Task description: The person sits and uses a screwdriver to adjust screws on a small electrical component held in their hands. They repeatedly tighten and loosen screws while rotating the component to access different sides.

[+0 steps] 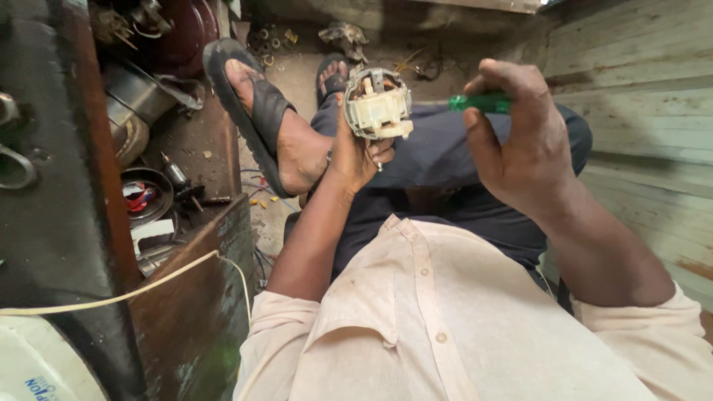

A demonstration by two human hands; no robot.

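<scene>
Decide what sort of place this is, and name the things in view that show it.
Probably a small repair workshop: the left hand holds a small motor unit, the right hand a green-handled screwdriver, and loose metal parts clutter the floor.

Left hand (355, 152) grips cream motor part (377, 104); right hand (520, 137) grips green-handled screwdriver (481, 102).

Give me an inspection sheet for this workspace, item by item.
Surface: no table; work held over the lap, dusty floor beyond.
Job's things: cream motor part with metal ring; green-handled screwdriver.
Clutter: metal pot, small armature, round tin, scattered small parts.
Hands: left hand holds the motor part; right hand grips the screwdriver.
Cables: cream cord over the wooden box; loose wires on the floor.
Surroundings: plank wall at right, sandalled foot propped up.
</scene>
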